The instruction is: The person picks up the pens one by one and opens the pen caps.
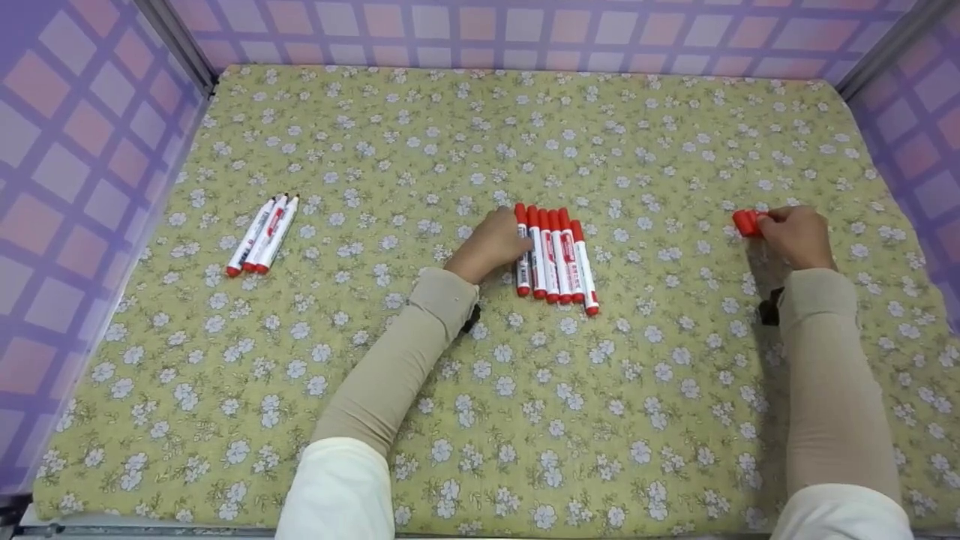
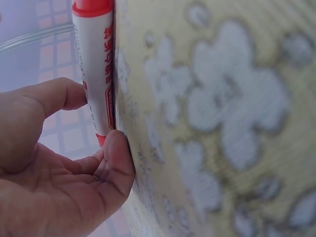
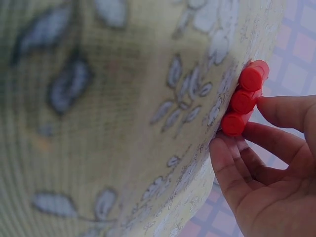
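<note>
A: Your left hand point(image 1: 491, 244) status?
B: Forearm angled in from lower centre, wrist low on the bench point(image 1: 480, 420). Your hand sits against the left edge of the row of six markers point(image 1: 555, 259) at mid-bench. Left wrist view: thumb and a fingertip point(image 2: 116, 148) touch the outermost marker point(image 2: 96, 69), fingers loosely bent. Contact at its side and end, not wrapped round it. The marker lies flat on the floral cloth point(image 2: 222, 123).
A: Your right hand point(image 1: 795, 236)?
B: Forearm runs nearly straight up the right side, hand resting on the cloth. Fingers curl round a cluster of red caps point(image 1: 748, 223), pinched between thumb and fingertips. Right wrist view shows three caps point(image 3: 244, 101) side by side, pressed against the cloth.
A: Anything else?
B: Three more markers point(image 1: 262, 235), uncapped, lying together far left, well apart from both your hands.
</note>
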`<state>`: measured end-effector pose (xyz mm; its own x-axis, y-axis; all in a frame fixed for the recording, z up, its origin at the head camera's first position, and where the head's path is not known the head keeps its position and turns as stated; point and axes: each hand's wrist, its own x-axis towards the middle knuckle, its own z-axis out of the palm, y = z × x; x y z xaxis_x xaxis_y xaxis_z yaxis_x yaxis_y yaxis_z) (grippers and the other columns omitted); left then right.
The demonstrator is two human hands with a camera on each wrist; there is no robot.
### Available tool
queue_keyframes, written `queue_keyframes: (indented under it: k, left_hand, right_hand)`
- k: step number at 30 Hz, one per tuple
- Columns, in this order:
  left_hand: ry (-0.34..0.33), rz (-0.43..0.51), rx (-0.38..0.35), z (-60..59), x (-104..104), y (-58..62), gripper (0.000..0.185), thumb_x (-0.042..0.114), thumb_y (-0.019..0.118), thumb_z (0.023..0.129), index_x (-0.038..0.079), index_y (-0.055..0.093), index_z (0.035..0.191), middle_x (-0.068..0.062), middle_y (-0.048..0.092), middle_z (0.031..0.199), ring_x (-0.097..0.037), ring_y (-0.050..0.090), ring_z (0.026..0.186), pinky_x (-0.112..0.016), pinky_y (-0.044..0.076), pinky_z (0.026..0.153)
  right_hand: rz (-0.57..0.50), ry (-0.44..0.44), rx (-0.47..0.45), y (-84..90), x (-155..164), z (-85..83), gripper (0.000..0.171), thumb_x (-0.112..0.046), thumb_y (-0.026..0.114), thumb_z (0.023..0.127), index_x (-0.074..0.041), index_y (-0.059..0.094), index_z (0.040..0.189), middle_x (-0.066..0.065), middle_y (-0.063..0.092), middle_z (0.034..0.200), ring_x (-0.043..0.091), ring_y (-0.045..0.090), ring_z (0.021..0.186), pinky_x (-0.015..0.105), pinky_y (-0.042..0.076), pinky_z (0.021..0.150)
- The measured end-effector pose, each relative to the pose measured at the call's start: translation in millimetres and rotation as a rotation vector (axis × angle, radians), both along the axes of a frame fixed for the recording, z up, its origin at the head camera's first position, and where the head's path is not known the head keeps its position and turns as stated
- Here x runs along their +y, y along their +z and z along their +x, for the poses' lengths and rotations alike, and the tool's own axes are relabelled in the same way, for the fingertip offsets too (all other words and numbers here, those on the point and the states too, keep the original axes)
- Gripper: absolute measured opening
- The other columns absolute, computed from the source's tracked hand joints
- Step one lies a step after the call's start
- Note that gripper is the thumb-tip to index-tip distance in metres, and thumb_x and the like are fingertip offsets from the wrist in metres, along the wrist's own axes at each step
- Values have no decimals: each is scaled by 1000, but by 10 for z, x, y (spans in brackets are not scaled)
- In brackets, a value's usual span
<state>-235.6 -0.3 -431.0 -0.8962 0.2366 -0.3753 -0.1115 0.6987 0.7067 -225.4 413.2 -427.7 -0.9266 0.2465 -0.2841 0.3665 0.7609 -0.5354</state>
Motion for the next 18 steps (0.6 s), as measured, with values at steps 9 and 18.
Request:
queue_keyframes:
  k: [9,18]
  left_hand:
    - [-12,-68,4,-19,0,2,53,15,60,90,-2,43,138,-15,49,135,-23,54,108,-34,47,95]
    - [-50,11,70,-37,-69,-31,20,23,65,89,6,55,85,-8,53,94,-18,48,76,-29,45,73]
  right_hand:
    - [0,-9,-7,-15,3,-8,64,-38,35,101,9,33,144,35,39,142,47,44,126,57,41,100]
    - [9,22,14,-11,2,17,65,-40,36,100,9,35,143,35,41,141,45,49,121,37,49,80]
